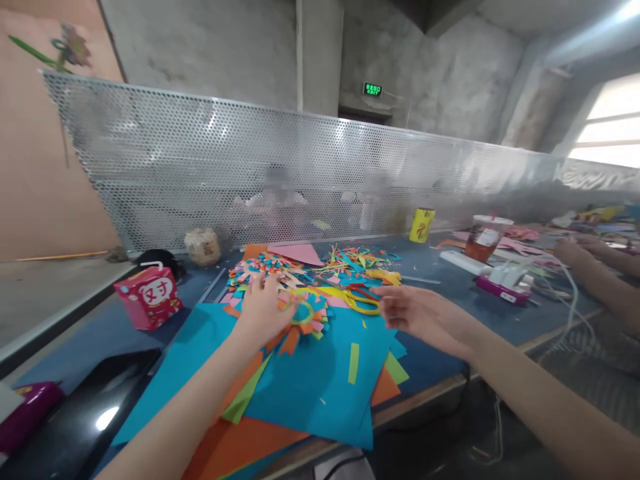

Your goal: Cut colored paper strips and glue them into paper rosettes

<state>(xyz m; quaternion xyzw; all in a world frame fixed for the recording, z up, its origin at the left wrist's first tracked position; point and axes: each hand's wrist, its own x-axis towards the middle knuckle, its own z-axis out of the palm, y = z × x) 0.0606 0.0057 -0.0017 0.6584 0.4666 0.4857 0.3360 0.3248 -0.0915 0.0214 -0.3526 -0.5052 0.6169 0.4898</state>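
My left hand [263,312] reaches over the colored paper with its fingers apart. Its thumb lies at the edge of a round paper ring [304,312] fringed with orange, blue, pink and green strips; whether it touches the ring is unclear. Loosely curled, my right hand [423,315] hangs at the right of the blue sheets [320,393], with nothing visible in it. Close to its fingertips lie yellow-handled scissors [364,305] and a red-handled tool [361,289], both partly overlapped by scraps. Beyond my left hand is a heap of small cut paper pieces [267,264].
A red drink carton [150,300] and a dark tablet-like slab [85,413] stand at left. A yellow can [421,225], a cup of brown drink [486,239] and a purple-and-white power strip [501,291] with cables are at right. Perforated metal screen [320,173] closes the back; another person's arms [595,267] show far right.
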